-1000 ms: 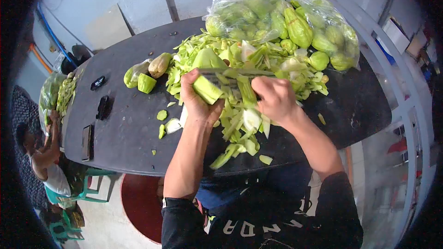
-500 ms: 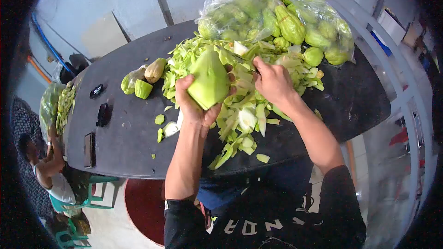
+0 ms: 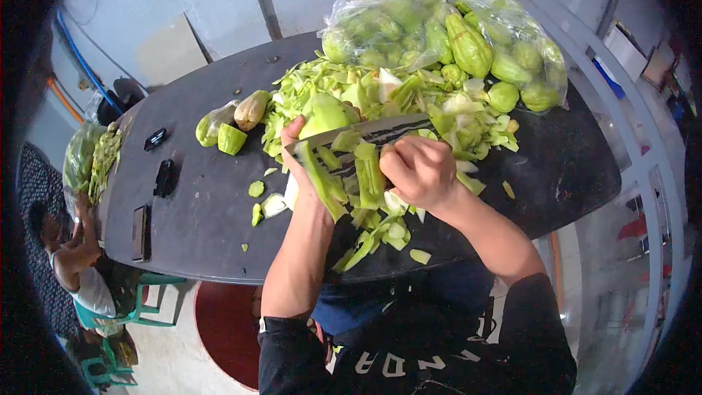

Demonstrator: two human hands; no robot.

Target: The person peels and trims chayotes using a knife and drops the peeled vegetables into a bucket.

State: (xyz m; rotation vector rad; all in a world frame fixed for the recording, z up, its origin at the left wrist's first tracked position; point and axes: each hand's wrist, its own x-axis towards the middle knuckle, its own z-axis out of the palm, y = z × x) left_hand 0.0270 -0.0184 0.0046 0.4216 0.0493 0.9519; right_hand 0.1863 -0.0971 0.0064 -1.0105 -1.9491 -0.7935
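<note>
My left hand (image 3: 301, 184) is closed around a pale green, partly peeled chayote (image 3: 325, 114), whose lower part is hidden behind a blade. In my right hand (image 3: 420, 172) is a wide-bladed knife (image 3: 398, 129), held with the fingers curled over its handle. The blade lies across the front of the chayote, its broad face turned toward me, with green strips of peel (image 3: 370, 179) on it. Beneath both hands spreads a heap of chayote peelings (image 3: 468, 128).
Behind the heap lies a clear plastic bag (image 3: 380, 18) full of chayotes. Several chayote pieces (image 3: 232, 140) sit left on the dark table (image 3: 205, 212), near small black objects (image 3: 165, 178) and a dark rectangular case (image 3: 141, 234). Another person (image 3: 77, 267) sits far left. Metal railing (image 3: 621, 95) stands right.
My right hand has moved down and slightly left, turning the knife's broad face into view in front of the chayote. The chayote is now partly covered.
</note>
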